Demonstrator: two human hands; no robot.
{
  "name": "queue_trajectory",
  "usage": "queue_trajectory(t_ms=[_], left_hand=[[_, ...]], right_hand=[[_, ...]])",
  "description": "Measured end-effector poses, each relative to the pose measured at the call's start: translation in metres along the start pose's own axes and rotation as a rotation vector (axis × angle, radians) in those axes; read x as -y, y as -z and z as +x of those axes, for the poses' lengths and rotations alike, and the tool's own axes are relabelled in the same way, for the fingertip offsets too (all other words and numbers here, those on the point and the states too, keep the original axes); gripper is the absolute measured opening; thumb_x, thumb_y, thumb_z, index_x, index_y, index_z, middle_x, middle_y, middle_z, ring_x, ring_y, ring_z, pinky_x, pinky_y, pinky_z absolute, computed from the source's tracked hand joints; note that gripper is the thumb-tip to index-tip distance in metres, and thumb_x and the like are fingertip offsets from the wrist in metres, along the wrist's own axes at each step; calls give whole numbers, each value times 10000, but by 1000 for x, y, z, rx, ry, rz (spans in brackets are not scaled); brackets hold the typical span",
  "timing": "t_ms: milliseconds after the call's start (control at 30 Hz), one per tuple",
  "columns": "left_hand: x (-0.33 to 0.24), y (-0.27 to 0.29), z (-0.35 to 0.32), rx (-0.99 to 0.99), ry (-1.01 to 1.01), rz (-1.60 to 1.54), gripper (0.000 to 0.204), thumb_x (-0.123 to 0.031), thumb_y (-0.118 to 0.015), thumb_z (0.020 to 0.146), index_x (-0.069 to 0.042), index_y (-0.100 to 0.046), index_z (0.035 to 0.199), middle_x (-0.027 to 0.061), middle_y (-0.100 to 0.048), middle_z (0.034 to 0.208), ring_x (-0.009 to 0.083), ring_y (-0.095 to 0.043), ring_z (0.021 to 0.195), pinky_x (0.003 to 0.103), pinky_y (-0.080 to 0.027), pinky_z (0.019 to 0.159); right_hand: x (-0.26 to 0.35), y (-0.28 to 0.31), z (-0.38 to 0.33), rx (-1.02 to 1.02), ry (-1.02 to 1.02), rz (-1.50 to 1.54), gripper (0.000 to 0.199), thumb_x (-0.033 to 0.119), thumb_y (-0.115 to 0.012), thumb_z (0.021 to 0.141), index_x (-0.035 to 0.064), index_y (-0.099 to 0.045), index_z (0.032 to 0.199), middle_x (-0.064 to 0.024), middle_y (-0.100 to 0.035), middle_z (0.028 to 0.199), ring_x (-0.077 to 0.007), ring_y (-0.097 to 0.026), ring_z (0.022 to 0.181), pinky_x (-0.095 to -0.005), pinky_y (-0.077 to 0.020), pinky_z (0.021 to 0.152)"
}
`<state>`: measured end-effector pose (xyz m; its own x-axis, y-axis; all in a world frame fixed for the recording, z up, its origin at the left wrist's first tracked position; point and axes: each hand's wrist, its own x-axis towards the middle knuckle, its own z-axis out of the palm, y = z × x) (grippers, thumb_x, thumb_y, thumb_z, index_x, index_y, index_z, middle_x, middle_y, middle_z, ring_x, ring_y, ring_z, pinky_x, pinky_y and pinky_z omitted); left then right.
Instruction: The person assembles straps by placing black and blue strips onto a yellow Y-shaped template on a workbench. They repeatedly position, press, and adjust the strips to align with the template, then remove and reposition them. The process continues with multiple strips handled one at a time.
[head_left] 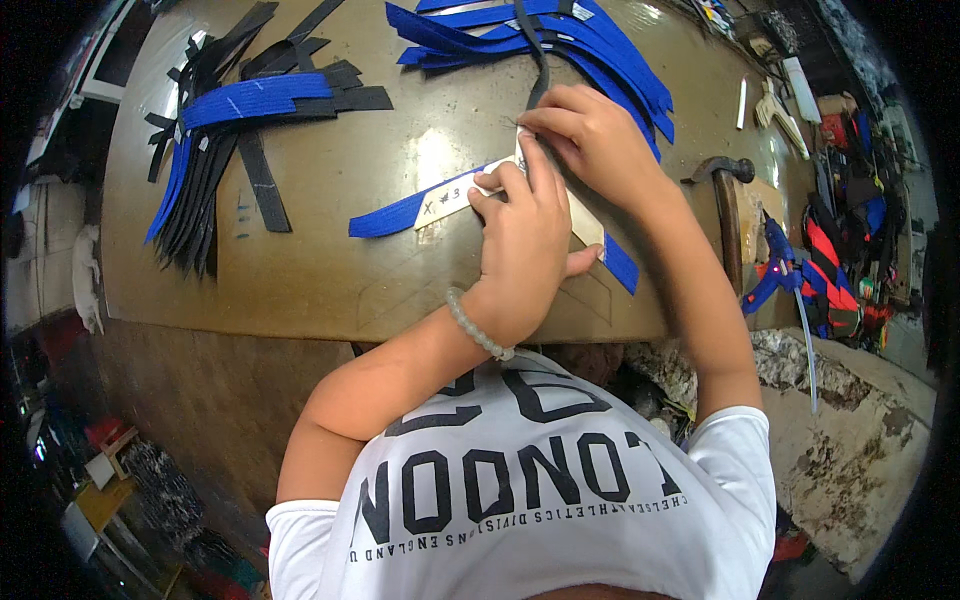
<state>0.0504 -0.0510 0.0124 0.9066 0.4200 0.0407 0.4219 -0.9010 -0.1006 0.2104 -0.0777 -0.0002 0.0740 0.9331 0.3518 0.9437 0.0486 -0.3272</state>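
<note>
Template [440, 208], under the grip: looking card-like, smooth, matt. Blue strap [383, 219], beneath it: showing ribbed, woven cloth. Tabletop [430, 125], around the grip: gleaming, smooth. Hammer [727, 205], right of the grip: showing dull metal head.

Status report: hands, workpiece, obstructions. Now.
Left hand on angled cream piece over blue strap. Right hand at piece's upper tip. Hammer, glue gun off right, apart from hands.
</note>
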Motion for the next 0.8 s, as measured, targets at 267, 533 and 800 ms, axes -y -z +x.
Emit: queue_trajectory(t_ms=[267, 533, 800], left_hand=[[1, -1, 0, 7, -14, 3, 1049, -790, -640, 676, 67, -601, 1279, 201, -476, 1429, 325, -556, 989, 473, -570, 812], [10, -13, -17, -147, 12, -235, 999, -677, -710, 704, 75, -519, 1335, 181, -484, 1418, 367, -543, 1103, 411, -542, 887], [37, -33, -72, -212, -14, -529, 907, -612, -624, 854, 55, -422, 1435, 241, -385, 1520, 406, -313, 1442, 593, -211, 1166]], right_hand=[[3, 11, -17, -49, -18, 45, 184, 73, -611, 862, 40, -705, 1016, -137, -659, 935, -340, -655, 871, -413, -536, 754], [38, 0, -11, -88, -172, -10, 125, 141, -627, 871, 58, -669, 955, -156, -654, 820, -363, -646, 818, -448, -516, 703], [45, 5, -8, 71, -139, -182, 118, 104, -648, 885, 55, -675, 990, -137, -674, 863, -335, -656, 833, -414, -521, 720]])
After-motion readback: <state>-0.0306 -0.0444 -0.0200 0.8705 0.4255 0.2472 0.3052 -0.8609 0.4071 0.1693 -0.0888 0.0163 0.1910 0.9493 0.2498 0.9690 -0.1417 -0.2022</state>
